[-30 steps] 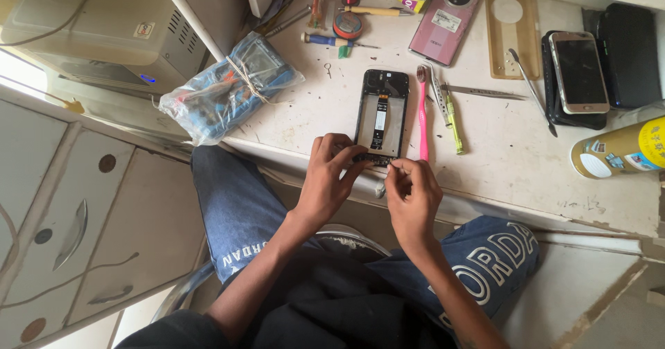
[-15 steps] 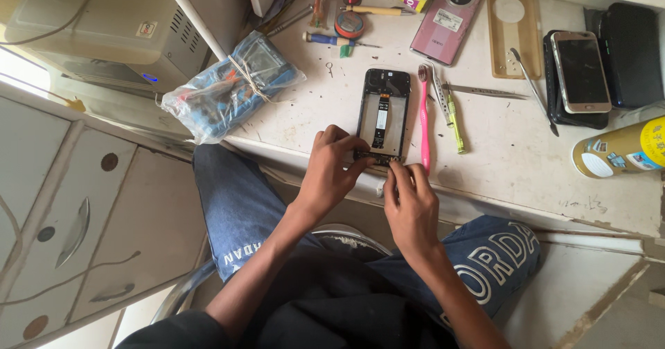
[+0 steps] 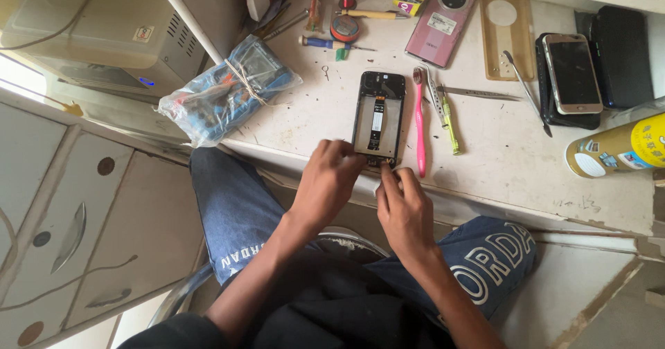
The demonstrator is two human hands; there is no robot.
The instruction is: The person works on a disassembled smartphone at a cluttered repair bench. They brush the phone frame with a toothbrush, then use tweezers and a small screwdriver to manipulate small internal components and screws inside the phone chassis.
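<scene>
A black phone with its back off (image 3: 377,117) lies upright on the white worktop (image 3: 499,169), showing its inner board. My left hand (image 3: 329,182) grips the phone's lower left corner, its fingers curled over the edge. My right hand (image 3: 405,207) is beside it, with the fingertips pinched against the phone's bottom edge. Whether they hold some small part there is hidden. A pink toothbrush (image 3: 418,124) lies just right of the phone.
Yellow-green tweezers (image 3: 447,117) and metal tweezers (image 3: 478,94) lie right of the toothbrush. Behind are a pink phone (image 3: 440,23), a clear case (image 3: 507,36), a dark-screened phone (image 3: 571,72) and a blue screwdriver (image 3: 332,42). A yellow can (image 3: 620,148) lies right, a bag of tools (image 3: 228,89) left.
Both hands stay at the phone's lower end. My right fingertips have edged slightly left, closer under the bottom edge.
</scene>
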